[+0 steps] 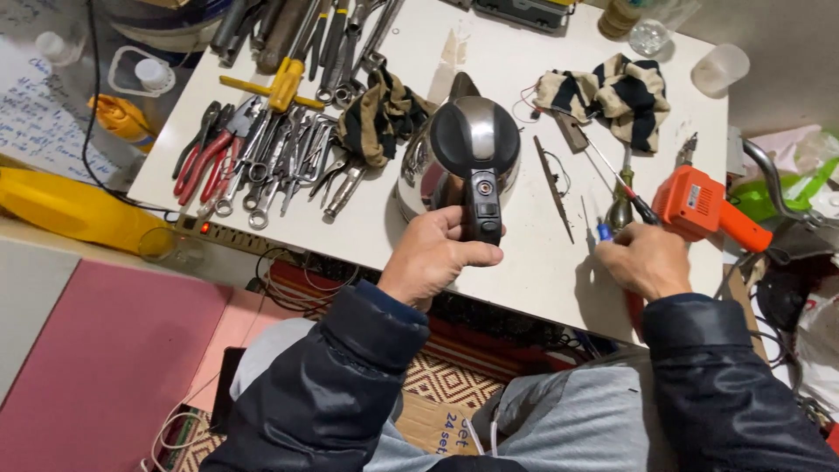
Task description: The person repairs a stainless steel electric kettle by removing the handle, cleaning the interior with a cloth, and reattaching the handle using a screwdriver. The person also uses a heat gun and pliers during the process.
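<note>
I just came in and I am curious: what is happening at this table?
A person sits at a white table with a steel kettle. The left hand grips the kettle's black handle. The right hand rests on the table over a few screwdrivers, beside an orange heat gun. Pliers and wrenches lie spread at the left, and a striped cloth lies behind.

Kettle handle [481,210]: lower part hidden by the left hand [434,253] wrapped round it.
Blue-handled tool [604,232]: only its tip shows — the rest lies under the right hand [645,260].
Right hand's fingers: curled under, grip unclear.
Glass jar [650,33]: cut by the top edge.
Tools at top [297,26]: cropped — kinds uncertain.
</note>
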